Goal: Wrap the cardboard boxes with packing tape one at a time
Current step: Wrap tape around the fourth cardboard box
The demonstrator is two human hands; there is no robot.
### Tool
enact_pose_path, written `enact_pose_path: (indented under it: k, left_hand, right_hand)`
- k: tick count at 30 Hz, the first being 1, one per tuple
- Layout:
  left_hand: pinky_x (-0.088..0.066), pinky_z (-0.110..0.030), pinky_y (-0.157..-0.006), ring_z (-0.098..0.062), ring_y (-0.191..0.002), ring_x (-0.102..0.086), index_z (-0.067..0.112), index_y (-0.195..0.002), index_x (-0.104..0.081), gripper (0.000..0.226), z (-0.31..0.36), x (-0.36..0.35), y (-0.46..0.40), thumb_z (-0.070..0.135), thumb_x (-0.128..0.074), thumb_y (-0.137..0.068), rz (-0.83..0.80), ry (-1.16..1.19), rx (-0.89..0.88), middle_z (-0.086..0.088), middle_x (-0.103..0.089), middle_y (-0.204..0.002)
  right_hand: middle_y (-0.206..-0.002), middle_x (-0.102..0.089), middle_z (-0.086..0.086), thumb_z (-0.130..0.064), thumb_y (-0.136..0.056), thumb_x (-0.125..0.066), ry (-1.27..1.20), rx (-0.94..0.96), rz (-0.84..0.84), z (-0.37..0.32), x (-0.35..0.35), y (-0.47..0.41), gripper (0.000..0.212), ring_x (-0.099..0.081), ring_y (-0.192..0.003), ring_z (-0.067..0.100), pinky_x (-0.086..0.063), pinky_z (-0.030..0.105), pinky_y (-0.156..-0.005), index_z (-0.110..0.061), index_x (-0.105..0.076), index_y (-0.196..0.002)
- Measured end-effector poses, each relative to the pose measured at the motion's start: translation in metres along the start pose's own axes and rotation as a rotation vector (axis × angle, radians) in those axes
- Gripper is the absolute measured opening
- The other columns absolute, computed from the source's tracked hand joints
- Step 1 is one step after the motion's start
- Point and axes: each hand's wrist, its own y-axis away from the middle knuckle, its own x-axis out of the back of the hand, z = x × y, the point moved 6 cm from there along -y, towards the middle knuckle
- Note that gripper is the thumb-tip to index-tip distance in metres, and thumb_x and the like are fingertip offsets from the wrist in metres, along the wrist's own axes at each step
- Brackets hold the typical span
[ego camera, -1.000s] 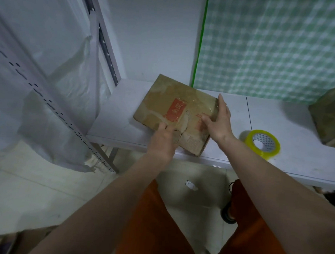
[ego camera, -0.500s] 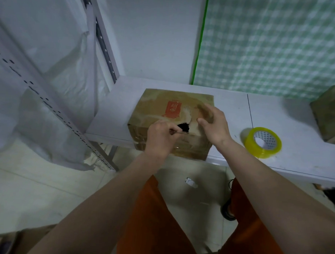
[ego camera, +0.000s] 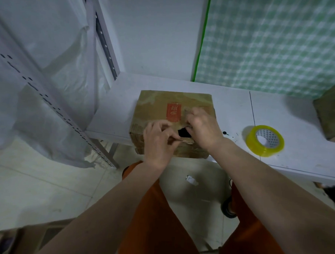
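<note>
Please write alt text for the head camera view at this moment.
Both hands work at a torn hole in the top of a cardboard box on a white table: the left hand pinches the torn edge, the right hand curls over it. A yellow tape roll lies to the right.

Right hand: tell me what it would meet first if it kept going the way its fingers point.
Probably the torn cardboard by the dark hole in the box; the right hand curls there, facing the left hand.
</note>
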Motion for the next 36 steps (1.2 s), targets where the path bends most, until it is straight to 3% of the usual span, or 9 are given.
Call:
enact_pose_path:
  k: [4, 10, 15, 19, 25, 27, 31, 34, 36]
  left_hand:
    - [-0.033, -0.034, -0.108, -0.014, -0.117, -0.046, 0.019, -0.072, -0.073, 0.012, -0.014, 0.0, -0.002, 0.011, -0.082, -0.07, -0.086, 0.21, 0.111, 0.012, -0.055, -0.112]
    - [-0.036, -0.047, -0.105, -0.006, -0.107, -0.048, 0.022, -0.07, -0.073, 0.014, -0.02, -0.001, -0.006, 0.014, -0.084, -0.066, -0.092, 0.305, 0.084, 0.025, -0.056, -0.099]
    - [-0.036, -0.045, -0.105, -0.009, -0.109, -0.049, 0.026, -0.066, -0.07, 0.018, -0.022, -0.003, -0.01, 0.017, -0.086, -0.065, -0.109, 0.315, 0.086, 0.023, -0.056, -0.099]
    - [-0.037, -0.044, -0.106, -0.009, -0.112, -0.05, 0.035, -0.062, -0.065, 0.027, -0.025, -0.004, -0.012, 0.018, -0.086, -0.065, -0.116, 0.325, 0.125, 0.021, -0.057, -0.101]
    - [-0.036, -0.044, -0.106, -0.009, -0.112, -0.049, 0.034, -0.062, -0.065, 0.025, -0.029, -0.007, -0.012, 0.02, -0.086, -0.064, -0.142, 0.341, 0.15, 0.022, -0.058, -0.101]
    - [-0.036, -0.042, -0.107, -0.009, -0.112, -0.049, 0.034, -0.06, -0.064, 0.028, -0.029, -0.007, -0.013, 0.019, -0.087, -0.063, -0.143, 0.353, 0.159, 0.022, -0.058, -0.1]
    - [-0.035, -0.042, -0.107, -0.011, -0.111, -0.05, 0.035, -0.059, -0.062, 0.03, -0.029, -0.006, -0.014, 0.018, -0.087, -0.063, -0.148, 0.359, 0.161, 0.02, -0.057, -0.098]
    - [-0.036, -0.04, -0.107, -0.009, -0.108, -0.051, 0.033, -0.059, -0.062, 0.028, -0.029, -0.005, -0.015, 0.019, -0.087, -0.063, -0.159, 0.348, 0.168, 0.019, -0.058, -0.096]
    - [-0.036, -0.038, -0.107, -0.009, -0.108, -0.051, 0.03, -0.06, -0.064, 0.026, -0.028, -0.005, -0.016, 0.019, -0.087, -0.063, -0.163, 0.353, 0.186, 0.019, -0.057, -0.096]
  right_hand:
    - [-0.076, -0.06, 0.013, 0.006, -0.068, -0.076, -0.008, 0.191, 0.076, -0.002, 0.0, 0.004, 0.011, -0.056, -0.064, 0.031, -0.05, 0.037, -0.045, 0.002, -0.066, -0.065]
    - [-0.08, -0.06, 0.011, -0.003, -0.078, -0.074, -0.015, 0.208, 0.063, 0.0, 0.002, 0.007, 0.006, -0.056, -0.069, 0.031, -0.049, 0.037, -0.05, 0.001, -0.071, -0.077]
    - [-0.092, -0.057, 0.011, -0.013, -0.064, -0.085, 0.055, 0.161, -0.059, -0.001, -0.005, -0.003, 0.033, -0.052, -0.082, 0.031, -0.046, 0.038, -0.062, -0.002, -0.066, -0.088]
    - [-0.079, -0.057, 0.014, 0.007, -0.066, -0.075, 0.05, 0.255, -0.012, -0.012, -0.007, -0.01, 0.016, -0.053, -0.072, 0.03, -0.04, 0.033, -0.047, 0.002, -0.062, -0.074]
    - [-0.077, -0.06, 0.01, -0.001, -0.077, -0.072, 0.058, 0.401, 0.012, -0.009, -0.007, -0.002, 0.004, -0.054, -0.069, 0.028, -0.046, 0.034, -0.045, 0.0, -0.069, -0.076]
    - [-0.08, -0.059, 0.011, -0.007, -0.081, -0.066, 0.07, 0.411, -0.002, -0.009, -0.006, -0.004, 0.007, -0.054, -0.072, 0.029, -0.047, 0.038, -0.049, -0.001, -0.066, -0.078]
    - [-0.085, -0.057, 0.013, -0.01, -0.067, -0.08, 0.098, 0.398, -0.094, -0.016, -0.007, -0.012, 0.026, -0.053, -0.075, 0.03, -0.045, 0.036, -0.057, -0.003, -0.059, -0.082]
    - [-0.075, -0.057, 0.013, -0.005, -0.076, -0.067, 0.039, 0.42, -0.1, -0.024, -0.006, -0.015, 0.009, -0.053, -0.067, 0.03, -0.047, 0.039, -0.048, -0.001, -0.061, -0.071]
    - [-0.074, -0.058, 0.013, -0.013, -0.085, -0.054, 0.024, 0.411, -0.086, -0.02, -0.006, -0.013, 0.023, -0.053, -0.066, 0.029, -0.047, 0.04, -0.047, 0.001, -0.062, -0.068]
